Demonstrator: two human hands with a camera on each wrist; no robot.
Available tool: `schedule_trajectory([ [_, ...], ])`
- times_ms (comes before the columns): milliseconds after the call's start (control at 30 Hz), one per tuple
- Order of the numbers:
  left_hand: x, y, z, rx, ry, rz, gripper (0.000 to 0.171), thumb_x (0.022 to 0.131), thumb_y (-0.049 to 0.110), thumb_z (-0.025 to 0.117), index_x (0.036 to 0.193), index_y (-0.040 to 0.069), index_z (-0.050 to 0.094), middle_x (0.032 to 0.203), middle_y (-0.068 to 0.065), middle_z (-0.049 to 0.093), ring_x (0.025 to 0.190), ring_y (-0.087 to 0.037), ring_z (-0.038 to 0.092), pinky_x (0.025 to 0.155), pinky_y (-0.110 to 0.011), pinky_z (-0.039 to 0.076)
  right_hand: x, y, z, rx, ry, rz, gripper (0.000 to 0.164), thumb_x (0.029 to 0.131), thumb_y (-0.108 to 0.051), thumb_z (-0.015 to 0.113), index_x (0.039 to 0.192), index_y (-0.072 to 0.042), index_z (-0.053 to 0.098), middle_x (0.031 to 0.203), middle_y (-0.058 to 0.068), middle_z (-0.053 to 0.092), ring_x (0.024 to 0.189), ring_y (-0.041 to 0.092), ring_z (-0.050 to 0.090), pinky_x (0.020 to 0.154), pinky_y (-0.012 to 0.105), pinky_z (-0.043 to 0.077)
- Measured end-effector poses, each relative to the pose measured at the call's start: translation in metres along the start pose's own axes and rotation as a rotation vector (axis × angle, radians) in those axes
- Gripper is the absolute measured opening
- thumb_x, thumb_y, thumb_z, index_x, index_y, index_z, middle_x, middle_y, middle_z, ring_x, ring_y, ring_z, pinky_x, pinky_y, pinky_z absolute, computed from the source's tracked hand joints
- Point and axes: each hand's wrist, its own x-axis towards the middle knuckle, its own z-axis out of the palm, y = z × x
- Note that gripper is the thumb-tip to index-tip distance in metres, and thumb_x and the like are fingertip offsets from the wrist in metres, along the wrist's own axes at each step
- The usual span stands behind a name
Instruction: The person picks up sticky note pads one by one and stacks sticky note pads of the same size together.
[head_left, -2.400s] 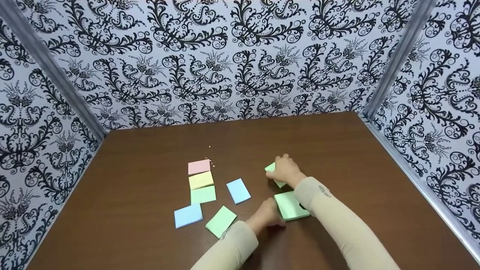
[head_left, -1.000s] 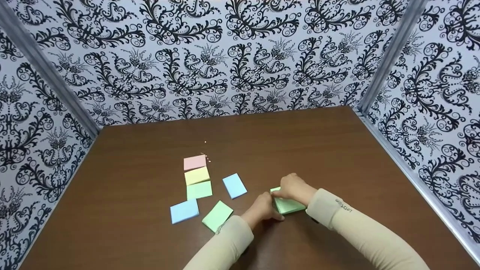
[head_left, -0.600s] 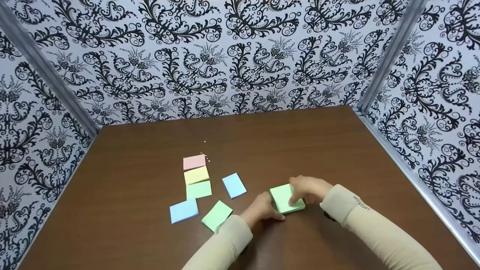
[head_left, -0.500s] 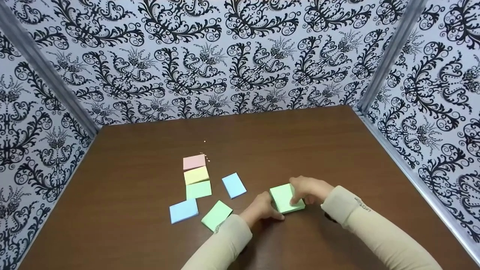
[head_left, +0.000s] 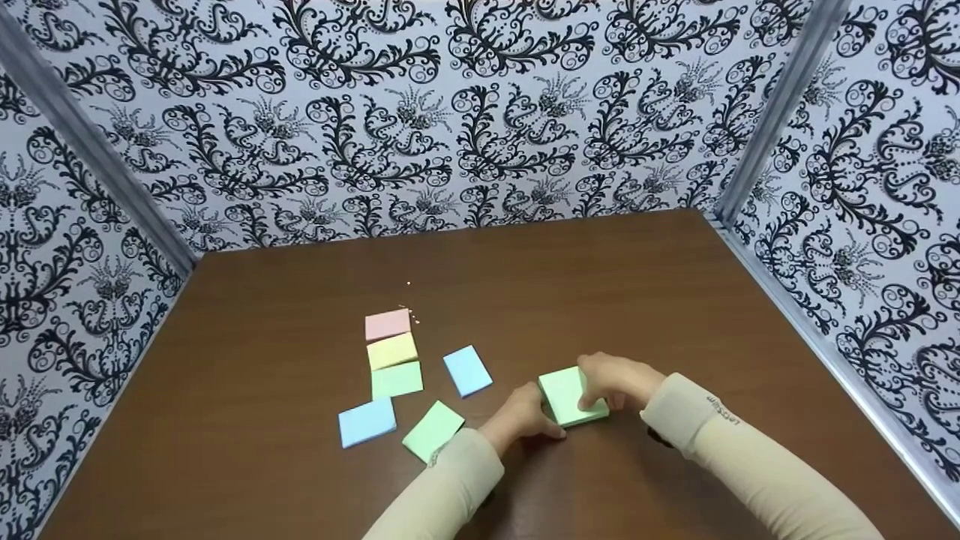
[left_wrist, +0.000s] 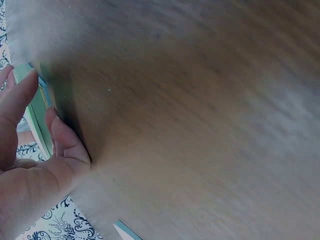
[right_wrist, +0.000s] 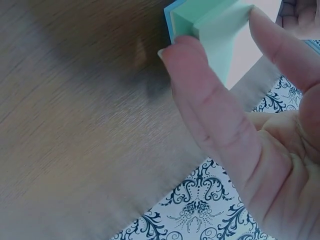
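Note:
A stack of sticky note pads (head_left: 559, 393), pale green on top, lies on the table right of centre. Blue and yellow layers show under the green at the stack's edge (right_wrist: 182, 21) in the right wrist view. My left hand (head_left: 520, 414) holds the stack's left side, its thumb at the near corner. From the right, my right hand (head_left: 616, 379) grips the stack, with the thumb pressed on the top and the fingers at the right side. In the left wrist view the fingers (left_wrist: 67, 140) of the left hand curl in low beside the stack.
On the brown table (head_left: 600, 277), a pink pad (head_left: 388, 325), a yellow pad (head_left: 392, 350) and a green pad (head_left: 397, 380) form a column. Near them lie two blue pads (head_left: 367, 422) (head_left: 468, 370) and a tilted green pad (head_left: 434, 431). Patterned walls (head_left: 465, 135) enclose the table.
My right hand has brought a green pad from behind onto the stack, then shifted to the stack's right side. My left hand has stayed at the left side. Little has moved since half a second ago.

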Motion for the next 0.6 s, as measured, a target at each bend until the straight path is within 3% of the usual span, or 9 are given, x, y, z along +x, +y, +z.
schedule_trajectory([
  [600, 0.0014, 0.0009, 0.0005, -0.003, 0.002, -0.016, 0.047, 0.064, 0.014, 0.084, 0.100, 0.002, 0.056, 0.087, -0.006, 0.055, 0.077, -0.016, 0.047, 0.076, -0.035, 0.046, -0.0005, 0.0028, -0.0009, 0.022, -0.005, -0.033, 0.072, 0.080, -0.016, 0.070, 0.136, 0.006, 0.031, 0.119, 0.025, 0.049, 0.054, 0.022, 0.058, 0.050, 0.032, 0.047],
])
